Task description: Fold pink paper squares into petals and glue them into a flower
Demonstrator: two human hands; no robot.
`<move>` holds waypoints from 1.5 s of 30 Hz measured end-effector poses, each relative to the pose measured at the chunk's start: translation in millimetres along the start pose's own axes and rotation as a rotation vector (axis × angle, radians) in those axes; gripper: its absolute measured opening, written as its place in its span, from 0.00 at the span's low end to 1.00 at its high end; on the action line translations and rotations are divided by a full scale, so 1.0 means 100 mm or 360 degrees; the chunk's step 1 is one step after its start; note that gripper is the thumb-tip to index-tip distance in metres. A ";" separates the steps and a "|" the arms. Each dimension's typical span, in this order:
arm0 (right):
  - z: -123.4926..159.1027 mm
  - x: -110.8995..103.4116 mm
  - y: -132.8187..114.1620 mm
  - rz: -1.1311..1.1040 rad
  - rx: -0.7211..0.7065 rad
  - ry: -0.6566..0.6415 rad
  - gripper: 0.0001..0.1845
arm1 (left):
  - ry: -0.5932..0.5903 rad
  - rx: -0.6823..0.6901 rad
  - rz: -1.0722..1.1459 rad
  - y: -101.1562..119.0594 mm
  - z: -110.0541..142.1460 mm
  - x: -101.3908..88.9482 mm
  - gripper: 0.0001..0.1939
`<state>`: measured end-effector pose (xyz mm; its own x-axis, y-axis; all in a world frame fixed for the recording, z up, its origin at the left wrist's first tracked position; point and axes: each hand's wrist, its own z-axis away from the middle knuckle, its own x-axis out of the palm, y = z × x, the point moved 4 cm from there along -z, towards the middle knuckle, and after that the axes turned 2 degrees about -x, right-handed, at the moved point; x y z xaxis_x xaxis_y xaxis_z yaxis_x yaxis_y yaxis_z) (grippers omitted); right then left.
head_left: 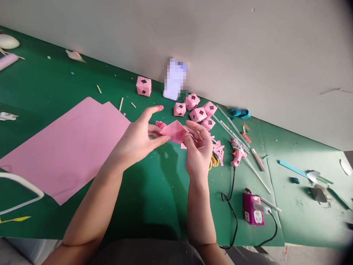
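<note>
A folded pink paper piece (175, 131) is held in the air between both hands, its pointed top upward. My left hand (143, 136) pinches its left edge, with one red-patterned digit raised clear of it. My right hand (199, 145) grips the right edge between thumb and fingers. Just beyond the hands sit several faceted pink paper shapes with diamond-shaped holes, among them a paper shape (198, 114) behind my right hand and a larger one (143, 86) farther left. Pink paper strips (218, 151) and yellow-handled scissors (214, 161) lie partly hidden behind my right hand.
Large pink paper sheets (66, 147) cover the left of the green table (154, 198). A phone (175, 79) leans on the wall. To the right are a pink glue gun (237, 154), clear sticks (257, 175) and a purple power socket (253, 209) with black cords.
</note>
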<state>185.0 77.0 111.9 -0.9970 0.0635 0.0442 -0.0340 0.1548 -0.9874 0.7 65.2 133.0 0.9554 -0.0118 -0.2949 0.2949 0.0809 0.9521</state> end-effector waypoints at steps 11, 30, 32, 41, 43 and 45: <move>0.02 0.02 0.00 0.0025 0.0010 -0.0066 0.12 | 0.0042 0.0010 -0.0003 0.02 0.01 -0.02 0.36; -0.02 -0.07 0.01 -0.0050 0.0176 0.0157 0.16 | -0.0242 -0.0023 0.0130 0.05 0.03 -0.06 0.34; -0.01 -0.04 -0.01 -0.0052 0.0148 0.0133 0.15 | -0.0241 -0.0078 0.0101 0.07 0.04 -0.08 0.40; 0.05 0.05 -0.09 0.0161 -0.0272 0.0044 0.12 | 0.0225 -0.0121 0.0163 0.10 0.05 -0.17 0.50; 0.08 0.08 -0.16 0.0429 -0.0557 0.0046 0.07 | 0.0306 -0.0119 0.0168 0.10 0.06 -0.17 0.51; 0.11 0.13 -0.21 0.0727 -0.0778 0.0017 0.06 | 0.0338 -0.0105 0.0206 0.10 0.06 -0.17 0.51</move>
<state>171.9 63.4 131.1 -0.9029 0.2378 -0.3580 0.4293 0.5388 -0.7249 -12.2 60.5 147.9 0.9590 0.2121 -0.1881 0.1623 0.1332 0.9777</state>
